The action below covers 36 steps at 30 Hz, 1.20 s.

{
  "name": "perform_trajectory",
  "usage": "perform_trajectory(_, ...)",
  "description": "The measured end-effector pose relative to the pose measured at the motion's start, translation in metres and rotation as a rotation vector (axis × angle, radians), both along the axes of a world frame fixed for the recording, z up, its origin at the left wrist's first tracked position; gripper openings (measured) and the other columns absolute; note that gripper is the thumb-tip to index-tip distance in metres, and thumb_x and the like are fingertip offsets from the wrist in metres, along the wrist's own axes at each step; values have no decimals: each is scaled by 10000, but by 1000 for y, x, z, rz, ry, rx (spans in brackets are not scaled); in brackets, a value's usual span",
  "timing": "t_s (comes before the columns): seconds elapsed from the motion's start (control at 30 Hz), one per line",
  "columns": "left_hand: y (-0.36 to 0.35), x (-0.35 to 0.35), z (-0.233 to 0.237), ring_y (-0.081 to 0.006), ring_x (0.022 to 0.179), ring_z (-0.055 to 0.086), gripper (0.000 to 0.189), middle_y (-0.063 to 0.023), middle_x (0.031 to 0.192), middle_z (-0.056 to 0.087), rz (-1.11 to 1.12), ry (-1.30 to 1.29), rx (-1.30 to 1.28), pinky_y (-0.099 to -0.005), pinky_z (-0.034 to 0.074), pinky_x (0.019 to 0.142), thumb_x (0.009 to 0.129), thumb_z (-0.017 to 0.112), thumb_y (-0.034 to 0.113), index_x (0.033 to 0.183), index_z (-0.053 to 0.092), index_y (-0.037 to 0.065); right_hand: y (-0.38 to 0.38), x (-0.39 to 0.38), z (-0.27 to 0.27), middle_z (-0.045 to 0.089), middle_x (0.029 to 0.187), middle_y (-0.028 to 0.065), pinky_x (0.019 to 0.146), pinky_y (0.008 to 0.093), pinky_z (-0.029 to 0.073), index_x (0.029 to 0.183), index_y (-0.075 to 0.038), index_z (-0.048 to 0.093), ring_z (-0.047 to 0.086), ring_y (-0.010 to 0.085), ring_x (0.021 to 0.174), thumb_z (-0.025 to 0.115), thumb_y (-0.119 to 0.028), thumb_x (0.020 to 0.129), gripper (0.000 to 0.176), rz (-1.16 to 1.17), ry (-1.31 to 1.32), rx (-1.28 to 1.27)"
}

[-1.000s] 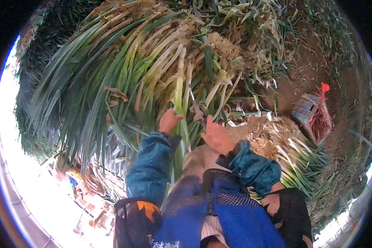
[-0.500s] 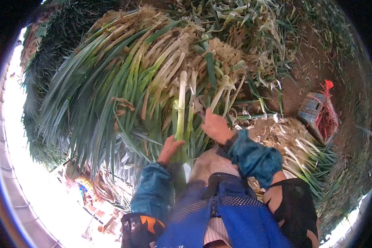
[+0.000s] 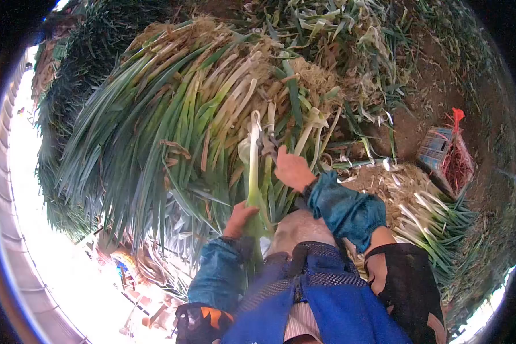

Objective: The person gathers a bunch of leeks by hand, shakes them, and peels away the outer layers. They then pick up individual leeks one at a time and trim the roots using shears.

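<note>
A dark green heap (image 3: 69, 120) stands along the far left, its outer edge meeting a glaring white strip where details wash out. Next comes the big pile (image 3: 137, 126), leaves drooping down and left, roots toward the top. Crumpled grey plastic (image 3: 183, 232) shows under its lower edge; whether it contains anything, I cannot tell. The left hand (image 3: 241, 221) is closed round the green part of a leek (image 3: 253, 172), which points white end up just in front of the pile's right side. Close by, the right hand (image 3: 294, 170) is curled round a dark tool (image 3: 268, 147), its tip beside the leek; contact is unclear. Farther right, white-stemmed stalks (image 3: 424, 221) lie together, green ends toward the lower right. Just above them sits a clear bag (image 3: 457, 166) with red strands inside, its neck gathered in red, a blue printed panel on its left side. Brown ground (image 3: 436, 86) stretches above the bag, between leaf litter (image 3: 367, 63) and a green bank (image 3: 499, 103) at the right edge.
</note>
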<state>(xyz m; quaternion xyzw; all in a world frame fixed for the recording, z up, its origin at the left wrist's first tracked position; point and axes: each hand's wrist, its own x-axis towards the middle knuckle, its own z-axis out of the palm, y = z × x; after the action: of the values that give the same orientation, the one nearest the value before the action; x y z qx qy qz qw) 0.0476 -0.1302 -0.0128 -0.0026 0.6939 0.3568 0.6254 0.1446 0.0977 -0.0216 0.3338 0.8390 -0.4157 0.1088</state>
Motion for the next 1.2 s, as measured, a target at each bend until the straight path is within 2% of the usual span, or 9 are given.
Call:
perform_trajectory(0.2, 8, 5, 32, -91, 670, 552, 273, -4, 803, 600, 66, -83, 20, -249, 454, 591, 783, 591, 167, 1008, 595, 12, -6, 15, 11, 619, 749, 259, 642, 497, 501, 985, 61, 418, 619, 422, 686, 499, -104, 762, 289, -50, -69, -61)
perform_trajectory(0.3, 4, 10, 20, -91, 667, 551, 269, -6, 798, 600, 119, -120, 7, -244, 446, 588, 782, 587, 162, 1003, 596, 9, -32, 38, 46, 617, 736, 249, 646, 503, 499, 956, 50, 416, 615, 431, 682, 502, -86, 754, 259, 67, -50, -87)
perform_trajectory(0.4, 2, 14, 15, -132, 661, 574, 249, -37, 775, 604, 170, -93, 12, -280, 466, 608, 758, 602, 150, 962, 602, 7, -35, 33, 44, 615, 711, 238, 611, 490, 503, 999, 78, 413, 623, 411, 670, 518, -87, 748, 318, 64, -52, -89)
perform_trajectory(0.6, 9, 16, 22, -127, 682, 572, 260, -40, 780, 603, 58, 13, -51, -276, 464, 619, 750, 609, 139, 969, 600, -2, -5, -13, -5, 623, 685, 224, 528, 404, 520, 1092, 176, 375, 645, 340, 631, 515, -112, 780, 447, -35, -78, 157)
perform_trajectory(0.7, 5, 22, 18, -213, 723, 616, 318, -109, 805, 634, -71, 182, -59, -335, 478, 649, 730, 625, 198, 980, 601, 4, -5, -10, -8, 636, 707, 217, 540, 411, 524, 1165, 192, 339, 649, 340, 636, 506, -120, 785, 519, -23, -85, 150)
perform_trajectory(0.8, -9, 28, -10, -343, 810, 627, 382, -208, 850, 638, -387, 535, -103, -419, 476, 699, 709, 634, 286, 981, 595, 20, -20, 8, 13, 636, 735, 232, 571, 431, 525, 1183, 178, 336, 647, 357, 650, 488, -116, 792, 512, 17, -123, 71)
perform_trajectory(0.9, 6, 37, 11, -416, 898, 588, 442, -262, 906, 614, -428, 617, -268, -478, 457, 747, 695, 635, 366, 982, 565, 37, -39, 16, 21, 634, 746, 240, 589, 430, 526, 1185, 180, 333, 648, 358, 656, 494, -111, 787, 519, 43, -142, -9)
perform_trajectory(1.03, 22, 44, 26, -415, 899, 591, 438, -261, 908, 618, -531, 652, -424, -481, 454, 762, 726, 632, 350, 990, 506, 25, -36, 1, 3, 631, 724, 230, 588, 439, 527, 1169, 190, 331, 646, 359, 647, 515, -112, 778, 527, -36, -123, 135)
perform_trajectory(1.2, 30, 52, 37, -428, 890, 592, 396, -269, 892, 617, -576, 684, -439, -492, 453, 751, 772, 605, 315, 978, 477, 2, -34, -1, 6, 632, 711, 221, 561, 424, 527, 1152, 185, 360, 643, 355, 621, 508, -107, 784, 492, -111, -86, 98)
